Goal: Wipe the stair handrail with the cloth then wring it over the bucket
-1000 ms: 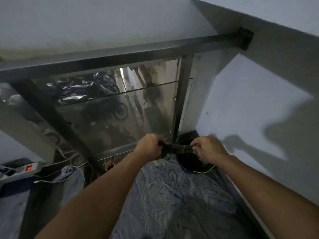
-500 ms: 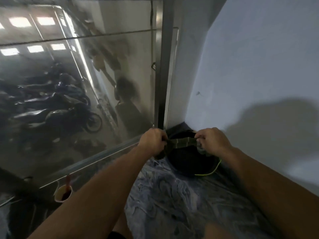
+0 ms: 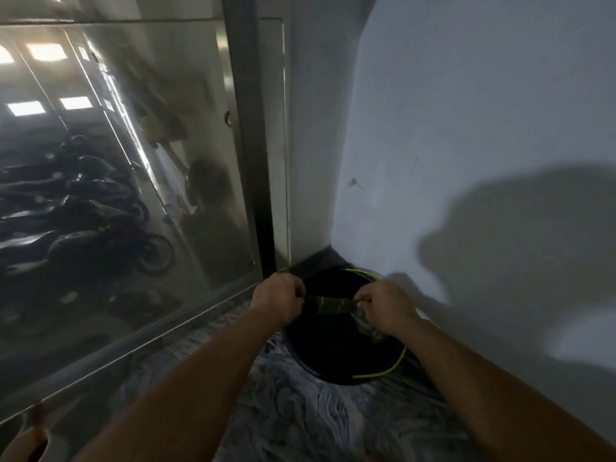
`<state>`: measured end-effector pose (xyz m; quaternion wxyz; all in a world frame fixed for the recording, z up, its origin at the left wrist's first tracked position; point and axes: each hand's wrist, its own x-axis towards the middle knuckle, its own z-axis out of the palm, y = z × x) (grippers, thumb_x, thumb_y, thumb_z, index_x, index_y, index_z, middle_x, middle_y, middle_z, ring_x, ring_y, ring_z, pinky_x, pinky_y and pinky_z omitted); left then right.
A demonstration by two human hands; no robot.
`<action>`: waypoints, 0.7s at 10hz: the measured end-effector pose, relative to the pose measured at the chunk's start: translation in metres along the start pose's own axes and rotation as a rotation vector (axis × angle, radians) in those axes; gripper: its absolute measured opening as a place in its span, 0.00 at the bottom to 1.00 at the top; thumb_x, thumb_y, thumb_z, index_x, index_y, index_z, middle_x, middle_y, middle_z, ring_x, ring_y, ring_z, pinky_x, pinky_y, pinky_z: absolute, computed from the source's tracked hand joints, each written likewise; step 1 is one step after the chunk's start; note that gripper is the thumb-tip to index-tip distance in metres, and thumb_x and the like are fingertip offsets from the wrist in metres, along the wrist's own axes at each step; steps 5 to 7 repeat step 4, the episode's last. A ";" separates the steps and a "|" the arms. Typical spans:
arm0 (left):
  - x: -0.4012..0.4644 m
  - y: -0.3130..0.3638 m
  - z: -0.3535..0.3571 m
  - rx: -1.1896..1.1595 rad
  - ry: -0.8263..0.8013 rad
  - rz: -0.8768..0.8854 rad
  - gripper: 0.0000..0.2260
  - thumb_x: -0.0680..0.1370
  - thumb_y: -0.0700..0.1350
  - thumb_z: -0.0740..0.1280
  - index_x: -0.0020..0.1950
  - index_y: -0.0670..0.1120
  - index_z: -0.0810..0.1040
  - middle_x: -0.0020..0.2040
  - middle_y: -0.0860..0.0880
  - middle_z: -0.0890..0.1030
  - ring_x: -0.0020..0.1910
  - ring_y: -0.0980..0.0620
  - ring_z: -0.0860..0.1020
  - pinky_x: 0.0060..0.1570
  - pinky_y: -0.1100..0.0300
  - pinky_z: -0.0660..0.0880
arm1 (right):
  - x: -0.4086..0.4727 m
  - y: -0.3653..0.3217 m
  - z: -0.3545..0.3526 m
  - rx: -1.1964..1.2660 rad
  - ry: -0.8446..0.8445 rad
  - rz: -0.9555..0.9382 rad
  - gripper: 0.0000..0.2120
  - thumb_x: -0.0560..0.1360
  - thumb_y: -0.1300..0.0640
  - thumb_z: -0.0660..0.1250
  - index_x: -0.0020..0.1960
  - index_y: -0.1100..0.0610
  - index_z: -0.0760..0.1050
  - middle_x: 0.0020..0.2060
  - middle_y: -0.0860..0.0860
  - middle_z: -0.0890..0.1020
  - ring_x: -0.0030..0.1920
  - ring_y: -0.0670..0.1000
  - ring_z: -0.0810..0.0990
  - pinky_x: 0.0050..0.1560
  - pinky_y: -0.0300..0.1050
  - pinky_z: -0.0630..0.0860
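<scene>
A dark green cloth point(image 3: 333, 304) is stretched and twisted between both fists, directly above a dark bucket point(image 3: 326, 365) with a yellow-green handle that stands on the floor in the corner. My left hand point(image 3: 278, 303) grips the cloth's left end. My right hand point(image 3: 388, 310) grips the right end, where a bunched tail of cloth hangs below the fist. The handrail's top bar is out of view; only its dark metal post point(image 3: 248, 138) shows.
A glass balustrade panel point(image 3: 126, 181) runs along the left, with parked motorcycles seen through it. A white wall point(image 3: 466, 145) closes the right side. The floor point(image 3: 300, 418) is marbled grey. A small cup point(image 3: 30, 441) sits at the lower left.
The view has tilted down, so the top handrail bar left the frame. Both hands with the twisted cloth moved over the bucket's opening and stay closed on it.
</scene>
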<state>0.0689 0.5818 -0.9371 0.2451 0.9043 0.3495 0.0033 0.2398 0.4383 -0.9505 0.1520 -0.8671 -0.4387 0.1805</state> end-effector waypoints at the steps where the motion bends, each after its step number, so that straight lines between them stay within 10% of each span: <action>1: 0.021 0.000 0.011 0.019 -0.039 -0.029 0.07 0.75 0.45 0.67 0.51 0.51 0.82 0.53 0.46 0.82 0.54 0.45 0.79 0.55 0.50 0.77 | 0.016 0.011 0.007 0.034 -0.040 0.008 0.09 0.72 0.59 0.65 0.43 0.51 0.84 0.38 0.52 0.86 0.39 0.52 0.84 0.46 0.47 0.82; 7: 0.050 -0.009 0.054 -0.072 -0.028 -0.059 0.16 0.73 0.41 0.68 0.61 0.45 0.79 0.60 0.44 0.79 0.59 0.45 0.78 0.62 0.55 0.72 | 0.033 0.045 0.026 0.085 0.003 0.045 0.09 0.75 0.58 0.65 0.50 0.52 0.83 0.48 0.54 0.86 0.49 0.57 0.83 0.52 0.47 0.78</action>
